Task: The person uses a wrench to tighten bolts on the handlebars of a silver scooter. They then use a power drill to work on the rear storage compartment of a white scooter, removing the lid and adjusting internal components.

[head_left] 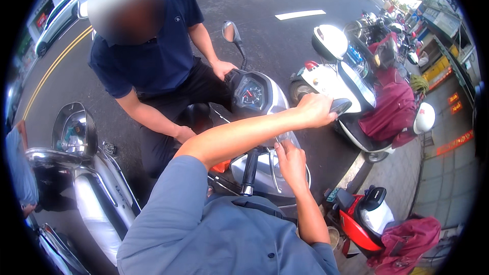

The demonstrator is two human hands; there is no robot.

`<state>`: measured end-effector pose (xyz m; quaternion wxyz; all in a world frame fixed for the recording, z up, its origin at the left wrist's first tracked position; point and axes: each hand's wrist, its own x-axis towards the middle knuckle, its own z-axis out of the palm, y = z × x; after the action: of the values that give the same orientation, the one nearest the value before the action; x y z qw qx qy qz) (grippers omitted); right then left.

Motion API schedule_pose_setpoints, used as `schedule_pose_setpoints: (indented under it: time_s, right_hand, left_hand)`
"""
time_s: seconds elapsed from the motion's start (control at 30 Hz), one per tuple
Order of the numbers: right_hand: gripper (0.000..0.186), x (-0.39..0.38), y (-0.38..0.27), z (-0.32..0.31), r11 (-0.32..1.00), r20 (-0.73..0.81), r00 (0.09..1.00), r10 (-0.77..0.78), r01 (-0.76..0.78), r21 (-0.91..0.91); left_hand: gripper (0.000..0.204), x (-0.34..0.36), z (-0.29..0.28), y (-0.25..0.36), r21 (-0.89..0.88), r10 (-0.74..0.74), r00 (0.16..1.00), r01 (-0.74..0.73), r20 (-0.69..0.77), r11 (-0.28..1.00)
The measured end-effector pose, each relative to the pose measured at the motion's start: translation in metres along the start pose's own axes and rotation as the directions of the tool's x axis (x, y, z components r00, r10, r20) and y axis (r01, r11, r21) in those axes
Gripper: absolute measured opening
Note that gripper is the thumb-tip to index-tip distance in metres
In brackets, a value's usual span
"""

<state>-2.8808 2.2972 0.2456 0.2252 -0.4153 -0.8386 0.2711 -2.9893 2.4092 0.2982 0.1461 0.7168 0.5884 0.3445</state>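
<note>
Looks like mirror adjustment: left hand (pixel 315 111) closed round the mirror (pixel 341 106) right of the silver scooter's dash (pixel 250 93), right hand (pixel 291 160) fingers curled near the handlebar grip (pixel 249 172), hold unclear; next likely needs mirror steadied, then angled.

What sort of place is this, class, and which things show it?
It looks like a town roadside: there is a white lane mark on the road, a white car and a parked red scooter.

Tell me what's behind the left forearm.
A silver scooter: its gauge shows beyond the left forearm, a black grip on the near side. What the forearm covers between them can't be seen.
</note>
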Motion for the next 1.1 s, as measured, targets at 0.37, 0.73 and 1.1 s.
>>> schedule_pose_setpoints:
  time_s: [0.37, 0.73, 1.1]
  right_hand:
    - [0.026, -0.006, -0.001, -0.001, 0.999, -0.047, 0.999, -0.010, 0.012, 0.047]
    - [0.025, -0.001, 0.003, -0.005, 0.973, -0.003, 1.000, 0.015, -0.014, 0.232]
    - [0.018, 0.006, 0.002, -0.017, 0.297, 0.584, 0.778, 0.233, -0.628, 0.719]
  left_hand:
    - [0.054, -0.049, -0.053, 0.032, -0.628, 0.462, 0.819, -0.169, 0.339, 0.760]
    - [0.068, -0.060, -0.081, 0.016, -0.821, 0.514, 0.787, -0.016, 0.342, 0.570]
    - [0.074, -0.065, -0.054, 0.011, -0.820, 0.497, 0.862, -0.211, 0.101, 0.532]
